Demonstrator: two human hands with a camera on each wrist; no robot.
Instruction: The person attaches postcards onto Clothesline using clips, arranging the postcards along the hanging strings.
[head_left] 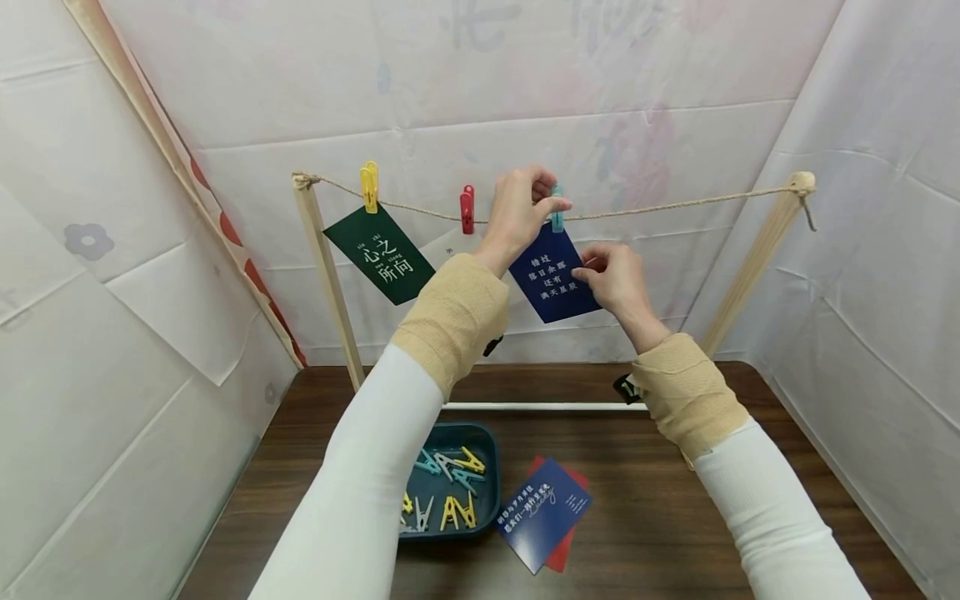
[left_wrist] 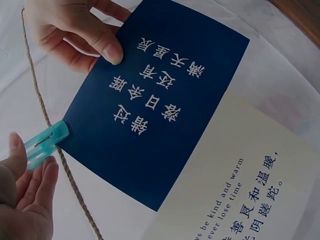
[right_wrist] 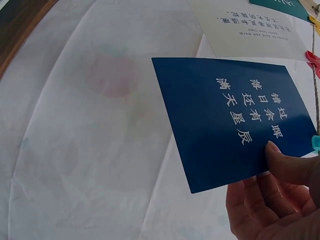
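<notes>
On the twine [head_left: 660, 205], a teal clothespin [head_left: 557, 222] clips the corner of a dark blue card [head_left: 555, 271] with white writing. My left hand [head_left: 516, 212] pinches the handle end of that clothespin between thumb and fingers, as the left wrist view shows. Lower down, my right hand [head_left: 619, 282] holds the card's right edge, thumb [right_wrist: 285, 162] in front and fingers behind. The card hangs tilted. To its left, a red clothespin [head_left: 467, 210] holds a cream card [left_wrist: 240, 165], partly hidden by my left arm. A yellow clothespin [head_left: 369, 187] holds a dark green card [head_left: 382, 254].
Wooden posts [head_left: 330, 283] carry the twine at both ends. Below on the brown table [head_left: 637, 517] stands a dark tray [head_left: 495, 467] with several clothespins, partly behind my left arm. Beside it, a blue card [head_left: 543, 512] lies on something red [head_left: 558, 557]. White cloth surrounds the table.
</notes>
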